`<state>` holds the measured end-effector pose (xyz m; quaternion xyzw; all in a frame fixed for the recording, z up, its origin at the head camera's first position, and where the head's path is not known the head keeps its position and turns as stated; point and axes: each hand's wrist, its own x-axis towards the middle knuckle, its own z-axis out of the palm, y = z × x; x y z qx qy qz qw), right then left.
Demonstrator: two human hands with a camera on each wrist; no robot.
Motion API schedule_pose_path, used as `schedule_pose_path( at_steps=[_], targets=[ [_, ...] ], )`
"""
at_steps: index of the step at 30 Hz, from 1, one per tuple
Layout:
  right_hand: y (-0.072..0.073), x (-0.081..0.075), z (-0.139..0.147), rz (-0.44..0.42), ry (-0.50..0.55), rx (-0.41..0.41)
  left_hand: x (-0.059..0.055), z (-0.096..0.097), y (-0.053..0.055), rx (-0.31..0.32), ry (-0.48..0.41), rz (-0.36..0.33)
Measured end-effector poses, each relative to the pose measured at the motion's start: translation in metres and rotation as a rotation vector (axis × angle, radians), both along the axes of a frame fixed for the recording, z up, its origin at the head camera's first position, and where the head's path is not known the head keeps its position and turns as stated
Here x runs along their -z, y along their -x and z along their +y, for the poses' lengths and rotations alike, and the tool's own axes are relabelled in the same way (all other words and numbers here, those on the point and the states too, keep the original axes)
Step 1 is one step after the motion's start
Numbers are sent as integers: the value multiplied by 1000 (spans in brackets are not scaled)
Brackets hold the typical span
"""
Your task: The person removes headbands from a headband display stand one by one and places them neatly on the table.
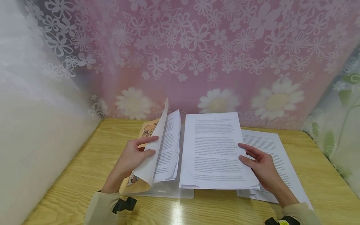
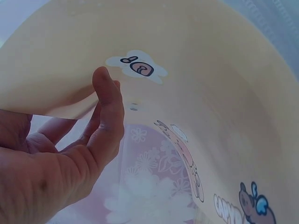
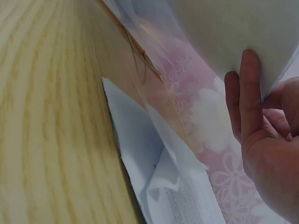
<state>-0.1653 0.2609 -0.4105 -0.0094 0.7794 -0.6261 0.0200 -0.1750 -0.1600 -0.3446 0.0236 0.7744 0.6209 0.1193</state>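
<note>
My left hand [image 1: 132, 157] grips the raised cover of a folder [image 1: 154, 156], thumb on its white inner side. The cover's tan outside [image 2: 210, 70], with cartoon animals, fills most of the left wrist view. Printed sheets [image 1: 168, 150] lie inside the folder under the bent cover. My right hand [image 1: 262, 167] pinches the right edge of a separate stack of printed pages [image 1: 216, 150], which overlaps the folder's right side. In the right wrist view, fingers [image 3: 251, 88] lie against the blank back of that stack [image 3: 238, 32].
More printed papers [image 1: 264, 143] lie at the right, partly under the held stack, one with a curled corner [image 3: 163, 179]. The wooden table [image 1: 70, 187] meets a flowered pink curtain [image 1: 182, 78] at the back. A pale sheet [image 1: 33, 109] hangs along the left.
</note>
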Motion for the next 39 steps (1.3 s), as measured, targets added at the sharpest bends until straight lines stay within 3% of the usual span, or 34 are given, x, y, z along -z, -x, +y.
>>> schedule_pose_path(
  at_steps=[9, 16, 26, 39],
  targets=[
    [0, -7, 5, -32, 12, 34, 0, -1, 2, 20, -19, 11],
    [3, -2, 2, -51, 60, 12, -1, -1, 3, -10, -15, -8],
    [7, 3, -9, -1, 27, 11, -2, 0, 2, 14, -31, 15],
    [4, 5, -23, -37, 13, 16, 2, 0, 0, 12, -39, 2]
  ],
)
